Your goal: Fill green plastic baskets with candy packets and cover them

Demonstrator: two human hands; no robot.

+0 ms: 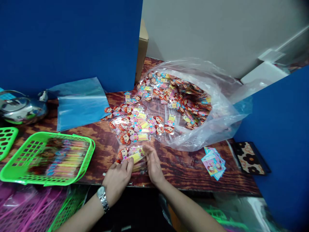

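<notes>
At the left edge of the frame we see a shiny kettle (21, 108), and below it a green basket (14, 169) with a blurred row of packets lying inside. Right of the kettle, a blue sleeve (79, 111) lies flat on the dark, wood-grained surface (181, 167).

Near the lower centre is our left hand (119, 178), a watch (101, 195) at its wrist. Its thumb and fingers rest on the near pair of packets (125, 152); we cannot tell whether they pinch or only press. These packets lie directly between our hands, doll-shaped heads to the left, yellow parts to the right. Just above, more packets (125, 138) overlap in a loose column. Our right hand (154, 166) stands on edge, fingers straight and together, against the right end of the near pair.

We judge each packet light, its clear film slippery and apt to slide over its neighbours, the head flat and fairly stiff. The long sides look the best place to hold, sparing the film ends from creasing.

Right of centre, a wide-mouthed clear bag (222, 119) spills a heap of packets. Lower right lie fanned cards (213, 162), then a flowered wallet (249, 158).
</notes>
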